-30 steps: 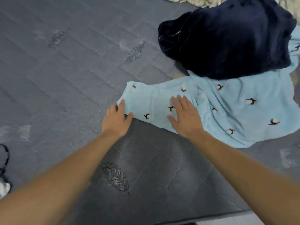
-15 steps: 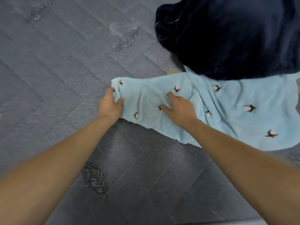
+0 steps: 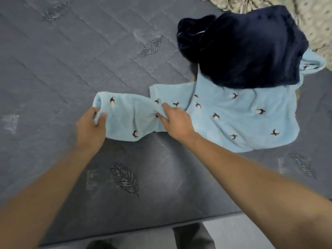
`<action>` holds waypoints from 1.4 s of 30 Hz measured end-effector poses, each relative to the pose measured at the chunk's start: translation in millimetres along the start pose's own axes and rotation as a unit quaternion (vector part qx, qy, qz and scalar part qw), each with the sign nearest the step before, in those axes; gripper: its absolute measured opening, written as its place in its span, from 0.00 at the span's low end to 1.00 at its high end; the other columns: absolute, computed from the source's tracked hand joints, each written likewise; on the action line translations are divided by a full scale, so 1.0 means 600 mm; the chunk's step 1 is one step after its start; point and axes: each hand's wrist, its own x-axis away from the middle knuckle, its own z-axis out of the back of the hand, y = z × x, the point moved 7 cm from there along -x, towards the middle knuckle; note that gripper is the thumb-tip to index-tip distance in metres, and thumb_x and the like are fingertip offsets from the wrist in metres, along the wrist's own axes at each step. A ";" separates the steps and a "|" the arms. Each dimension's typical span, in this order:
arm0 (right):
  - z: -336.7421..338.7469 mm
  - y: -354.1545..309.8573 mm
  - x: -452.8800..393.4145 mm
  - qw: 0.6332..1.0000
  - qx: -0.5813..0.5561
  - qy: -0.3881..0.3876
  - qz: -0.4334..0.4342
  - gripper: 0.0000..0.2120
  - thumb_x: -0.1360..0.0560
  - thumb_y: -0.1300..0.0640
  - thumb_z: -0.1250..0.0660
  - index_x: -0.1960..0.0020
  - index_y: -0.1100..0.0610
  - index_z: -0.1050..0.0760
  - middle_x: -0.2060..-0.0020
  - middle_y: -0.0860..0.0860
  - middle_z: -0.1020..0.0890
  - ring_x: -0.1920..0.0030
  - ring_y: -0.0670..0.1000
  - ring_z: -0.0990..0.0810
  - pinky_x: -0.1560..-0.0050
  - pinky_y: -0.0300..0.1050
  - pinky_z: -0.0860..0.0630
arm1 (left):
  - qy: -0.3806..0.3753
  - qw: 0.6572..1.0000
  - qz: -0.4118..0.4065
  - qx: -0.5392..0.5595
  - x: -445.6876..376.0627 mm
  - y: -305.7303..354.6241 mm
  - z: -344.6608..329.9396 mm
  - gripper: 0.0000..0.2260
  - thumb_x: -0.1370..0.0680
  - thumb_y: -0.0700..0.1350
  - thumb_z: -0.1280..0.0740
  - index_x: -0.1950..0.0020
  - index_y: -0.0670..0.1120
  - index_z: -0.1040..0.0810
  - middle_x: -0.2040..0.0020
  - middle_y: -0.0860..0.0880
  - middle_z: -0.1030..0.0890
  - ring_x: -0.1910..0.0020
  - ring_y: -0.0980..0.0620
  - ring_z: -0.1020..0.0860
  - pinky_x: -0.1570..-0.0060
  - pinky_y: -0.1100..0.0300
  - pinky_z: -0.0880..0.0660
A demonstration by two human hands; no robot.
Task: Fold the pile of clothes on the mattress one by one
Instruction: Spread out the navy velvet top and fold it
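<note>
Where hands (image 3: 133,123) grip cloth (image 3: 224,121), grey quilted mattress (image 3: 71,69)

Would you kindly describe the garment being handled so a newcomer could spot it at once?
On the grey quilted mattress, look just below the dark navy fleece garment. Partly under it lies the light blue fleece garment, gripped by the left hand and right hand. It alone carries small brown-and-white motifs.

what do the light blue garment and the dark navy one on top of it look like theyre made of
Light blue garment: looks like soft fleece or terry, with a matte, slightly nappy surface and small bird-like motifs; it bunches softly where both hands hold it. Navy garment: seems a thick plush or velvety fleece, deep pile with a faint sheen on its folds. The exact fibre cannot be told.
</note>
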 end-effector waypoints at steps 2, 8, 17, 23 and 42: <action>-0.038 -0.079 -0.009 1.000 0.007 0.004 0.008 0.15 0.15 0.46 0.39 0.43 0.58 0.28 0.58 0.58 0.17 0.59 0.65 0.19 0.65 0.51 0.31 | 0.007 1.000 0.003 -0.015 -0.011 -0.052 0.064 0.11 0.16 0.49 0.35 0.40 0.44 0.21 0.53 0.47 0.22 0.55 0.47 0.25 0.54 0.54 0.32; -0.159 -0.349 -0.023 0.999 -0.028 -0.020 0.019 0.16 0.15 0.46 0.40 0.38 0.59 0.27 0.52 0.61 0.16 0.54 0.67 0.19 0.61 0.51 0.35 | 0.011 0.998 0.030 -0.050 -0.009 -0.210 0.264 0.09 0.16 0.49 0.35 0.42 0.44 0.23 0.58 0.48 0.24 0.63 0.52 0.29 0.55 0.57 0.36; -0.217 -0.484 -0.003 0.992 -0.087 -0.072 0.056 0.19 0.19 0.44 0.33 0.34 0.54 0.26 0.42 0.53 0.18 0.42 0.59 0.21 0.47 0.54 0.27 | -0.085 0.988 0.053 -0.116 0.006 -0.281 0.311 0.20 0.17 0.48 0.33 0.28 0.42 0.27 0.33 0.38 0.32 0.35 0.39 0.30 0.35 0.50 0.30; -0.167 -0.356 0.022 0.999 0.024 -0.031 0.035 0.22 0.18 0.41 0.37 0.30 0.53 0.28 0.40 0.51 0.25 0.40 0.55 0.28 0.39 0.55 0.30 | -0.098 0.981 -0.071 -0.149 0.005 -0.178 0.257 0.24 0.17 0.49 0.34 0.22 0.46 0.32 0.29 0.40 0.32 0.31 0.37 0.34 0.32 0.38 0.32; 0.220 0.183 -0.101 0.989 0.078 0.110 -0.057 0.40 0.23 0.34 0.34 0.18 0.51 0.42 0.20 0.55 0.39 0.21 0.59 0.41 0.25 0.60 0.37 | -0.213 0.936 -0.278 -0.048 -0.155 0.376 -0.182 0.37 0.20 0.56 0.29 0.16 0.49 0.43 0.20 0.46 0.36 0.20 0.46 0.38 0.23 0.45 0.37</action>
